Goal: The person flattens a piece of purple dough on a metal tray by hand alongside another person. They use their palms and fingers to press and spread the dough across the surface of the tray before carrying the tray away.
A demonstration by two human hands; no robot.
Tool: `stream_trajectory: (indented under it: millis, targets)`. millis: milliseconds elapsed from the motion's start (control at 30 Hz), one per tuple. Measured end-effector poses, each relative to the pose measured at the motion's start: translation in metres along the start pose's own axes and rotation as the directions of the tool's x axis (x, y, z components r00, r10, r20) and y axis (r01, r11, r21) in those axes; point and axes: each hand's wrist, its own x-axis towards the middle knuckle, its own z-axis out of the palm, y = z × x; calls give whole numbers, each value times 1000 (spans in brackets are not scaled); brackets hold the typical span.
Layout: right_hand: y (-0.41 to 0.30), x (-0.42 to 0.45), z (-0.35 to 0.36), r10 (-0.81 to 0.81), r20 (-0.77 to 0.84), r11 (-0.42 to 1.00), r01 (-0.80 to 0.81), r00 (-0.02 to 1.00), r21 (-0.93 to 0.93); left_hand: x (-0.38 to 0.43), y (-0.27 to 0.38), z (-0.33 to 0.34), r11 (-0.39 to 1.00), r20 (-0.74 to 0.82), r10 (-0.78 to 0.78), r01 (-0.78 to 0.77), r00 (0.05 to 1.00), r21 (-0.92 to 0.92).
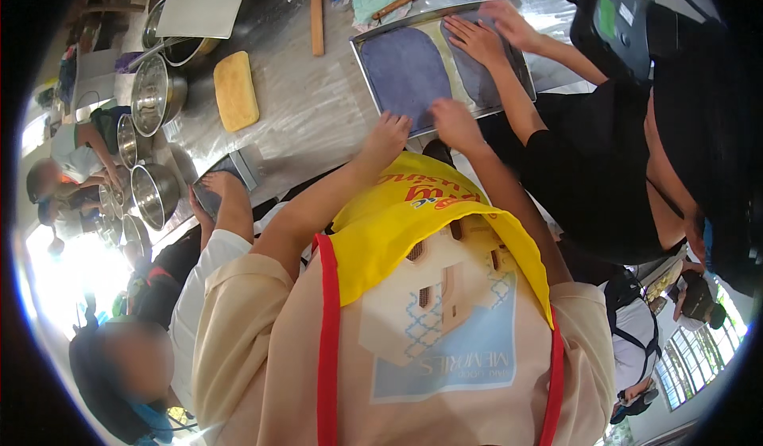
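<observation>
A rectangular metal baking tray lies on the steel table before me, with two flat sheets of purple dough in it. My left hand rests its fingertips at the near edge of the left purple sheet. Close to its right, my right hand is slightly blurred at the tray's near edge, its fingers curled; whether it grips anything is not clear. A co-worker's hand lies flat on the right purple sheet, and the co-worker's other hand is over the tray's far right part.
On the steel table lie a yellow rectangular block, a wooden stick, a cloth and a wooden-handled spatula. Steel bowls line the left. Another person's hands hold a pan at lower left; a co-worker stands close at right.
</observation>
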Motion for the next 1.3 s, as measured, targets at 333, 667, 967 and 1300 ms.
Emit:
stream_trajectory:
  millis: [333,667,967,1300]
  targets:
    - [-25,5,14,-107,227,991,122,968,-55,0,-6,20,991,85,-25,36,996,-127]
    - [-18,-2,1,72,244,996,-55,967,-77,-2,-9,20,987,219,-17,52,976,-155]
    - [-8,-10,-1,141,142,984,-122,980,-132,0,-7,11,994,226,29,-4,974,-107]
    - [1,-17,-10,206,189,977,-192,960,-90,4,-2,4,982,305,-15,72,952,-175]
